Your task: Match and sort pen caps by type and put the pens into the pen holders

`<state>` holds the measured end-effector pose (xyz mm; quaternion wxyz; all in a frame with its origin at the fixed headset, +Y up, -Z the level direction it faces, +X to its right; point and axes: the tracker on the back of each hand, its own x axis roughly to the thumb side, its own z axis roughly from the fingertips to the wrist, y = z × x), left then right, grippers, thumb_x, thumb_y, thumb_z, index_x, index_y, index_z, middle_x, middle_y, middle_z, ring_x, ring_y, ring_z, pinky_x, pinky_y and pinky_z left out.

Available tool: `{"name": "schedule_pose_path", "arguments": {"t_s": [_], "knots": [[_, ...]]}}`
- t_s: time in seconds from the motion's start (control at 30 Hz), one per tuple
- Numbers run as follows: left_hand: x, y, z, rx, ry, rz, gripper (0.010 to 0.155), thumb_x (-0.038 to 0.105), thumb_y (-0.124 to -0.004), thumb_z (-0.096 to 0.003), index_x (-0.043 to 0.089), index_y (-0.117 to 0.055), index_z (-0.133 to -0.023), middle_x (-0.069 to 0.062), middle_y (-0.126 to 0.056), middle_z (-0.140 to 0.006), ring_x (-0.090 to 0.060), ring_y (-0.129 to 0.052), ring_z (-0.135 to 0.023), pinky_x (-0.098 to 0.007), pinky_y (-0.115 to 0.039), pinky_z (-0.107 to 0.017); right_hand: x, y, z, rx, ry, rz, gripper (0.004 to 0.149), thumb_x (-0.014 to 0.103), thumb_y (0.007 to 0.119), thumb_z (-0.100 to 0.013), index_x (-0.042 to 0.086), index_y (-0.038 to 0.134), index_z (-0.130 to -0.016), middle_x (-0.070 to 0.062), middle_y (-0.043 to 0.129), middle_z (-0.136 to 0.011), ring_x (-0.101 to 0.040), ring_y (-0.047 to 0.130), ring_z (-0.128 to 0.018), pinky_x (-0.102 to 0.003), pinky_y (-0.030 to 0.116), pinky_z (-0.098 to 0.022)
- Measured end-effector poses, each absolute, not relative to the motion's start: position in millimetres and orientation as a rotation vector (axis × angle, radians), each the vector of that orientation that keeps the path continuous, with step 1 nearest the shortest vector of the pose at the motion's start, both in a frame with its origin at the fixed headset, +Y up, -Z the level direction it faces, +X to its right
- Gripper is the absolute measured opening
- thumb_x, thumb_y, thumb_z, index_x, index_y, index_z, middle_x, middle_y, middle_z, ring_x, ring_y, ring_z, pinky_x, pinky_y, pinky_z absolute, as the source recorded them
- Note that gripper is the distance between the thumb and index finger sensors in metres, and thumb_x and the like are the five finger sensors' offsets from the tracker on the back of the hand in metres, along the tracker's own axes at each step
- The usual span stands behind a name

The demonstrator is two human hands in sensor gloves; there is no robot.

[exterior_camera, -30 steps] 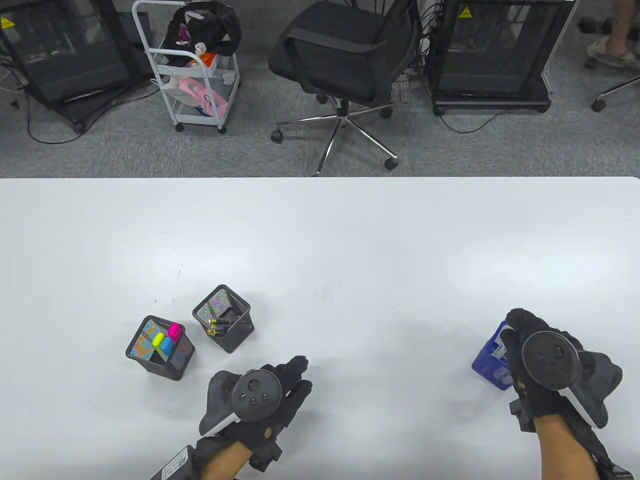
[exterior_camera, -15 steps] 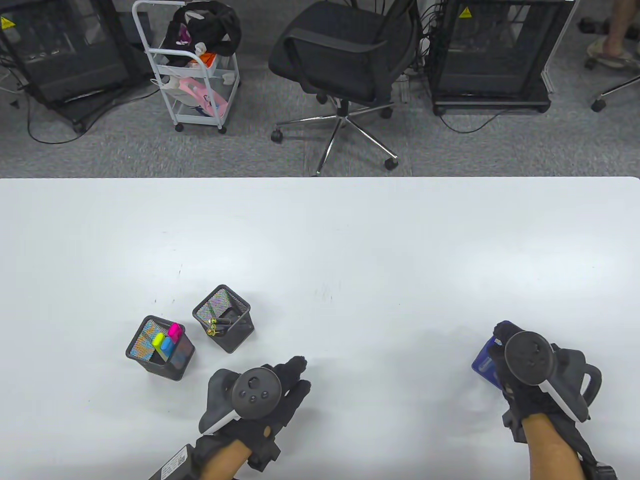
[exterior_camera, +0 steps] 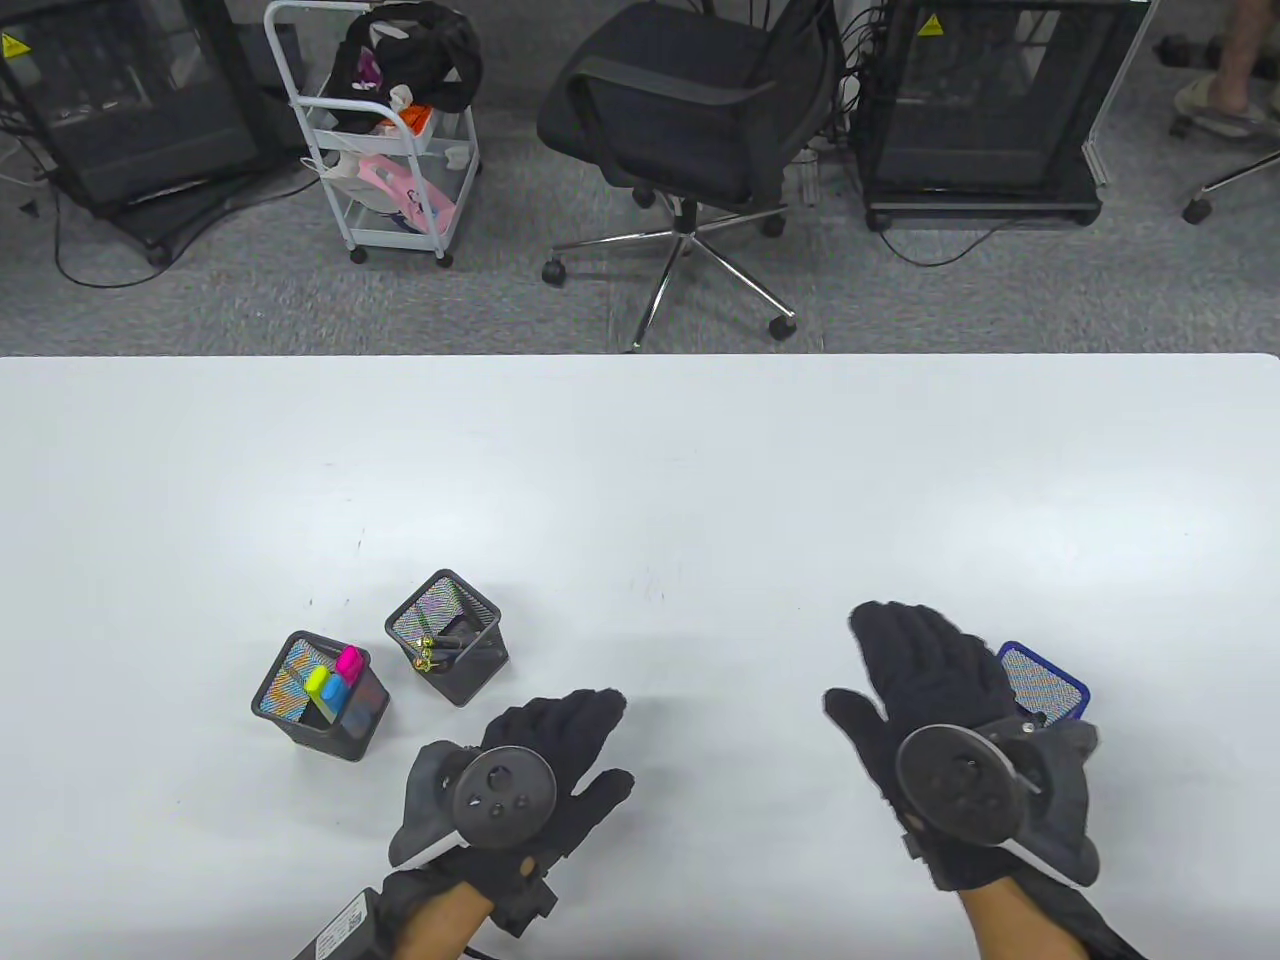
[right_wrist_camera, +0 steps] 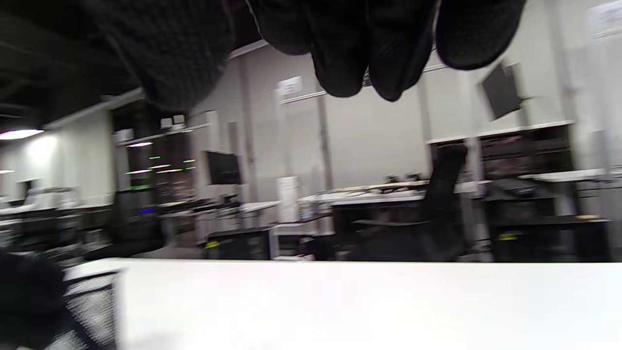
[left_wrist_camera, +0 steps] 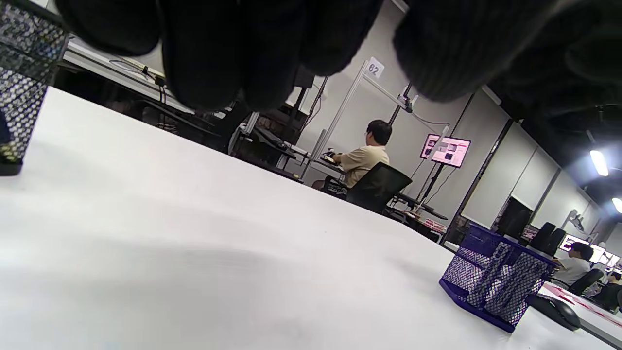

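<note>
Table view. Both gloved hands are held flat above the white desk (exterior_camera: 640, 480), each with a round tracker on its back. The left hand (exterior_camera: 530, 770) is spread with straight fingers (exterior_camera: 590, 712), nothing grasped. The right hand (exterior_camera: 935, 700) is likewise released, fingers (exterior_camera: 885, 625) extended and pointing away from the person, nothing grasped.

Two black mesh pen holders stand left of and beyond the left fingers. The nearer black holder (exterior_camera: 447, 637) contains dark pens with gold-coloured clips. The farther-left black holder (exterior_camera: 320, 695) contains highlighters (exterior_camera: 335, 678) capped in pink, yellow and blue. A blue mesh holder (exterior_camera: 1045, 682) stands just right of the right hand, partly hidden behind it; its contents cannot be told.

Left wrist view. The left fingers (left_wrist_camera: 204, 53) hang in from the top edge, relaxed and empty. The blue mesh holder (left_wrist_camera: 495, 277) is seen upright on the desk, well right of the fingertips. A black mesh holder (left_wrist_camera: 22, 87) is cut by the left edge.

Right wrist view. The picture is blurred. The right fingers (right_wrist_camera: 359, 43) hang from the top edge, straight and empty, over bare desk.
</note>
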<state>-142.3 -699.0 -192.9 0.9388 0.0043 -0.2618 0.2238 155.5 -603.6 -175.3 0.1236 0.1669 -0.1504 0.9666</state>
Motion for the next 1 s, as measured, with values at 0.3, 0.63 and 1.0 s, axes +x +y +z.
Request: {"name": "schedule_pose_path", "arguments": {"t_s": [0.3, 0.63, 1.0], "knots": [[-138, -700, -193, 0.015, -0.588, 0.374, 0.079, 0.054, -0.086, -0.0424, 0.019, -0.060, -0.109, -0.020, -0.070, -0.111, -0.050, -0.075, -0.099, -0.075, -0.055, -0.066, 105, -697, -179, 0.747, -0.147, 2.663, 0.089, 0.059, 0.087, -0.039, 0.017, 0.046, -0.106, -0.018, 0.061, -0.107, -0.042, 0.068, -0.100, -0.059, 0.065, -0.071], [-125, -703, -191, 0.009, -0.622, 0.306, 0.079, 0.054, -0.085, -0.0426, 0.019, -0.061, -0.109, -0.019, -0.071, -0.111, -0.050, -0.075, -0.099, -0.075, -0.056, -0.066, 113, -713, -183, 0.705, -0.066, 2.638, 0.090, 0.060, 0.086, -0.040, 0.017, 0.044, -0.107, -0.018, 0.059, -0.108, -0.043, 0.066, -0.101, -0.060, 0.063, -0.071], [-129, -706, -194, -0.003, -0.591, 0.318, 0.078, 0.054, -0.084, -0.0430, 0.018, -0.061, -0.109, -0.020, -0.071, -0.110, -0.051, -0.076, -0.098, -0.075, -0.056, -0.066, 111, -715, -182, 0.705, -0.043, 2.627, 0.088, 0.059, 0.085, -0.040, 0.017, 0.045, -0.106, -0.018, 0.060, -0.107, -0.043, 0.067, -0.100, -0.060, 0.064, -0.070]]}}
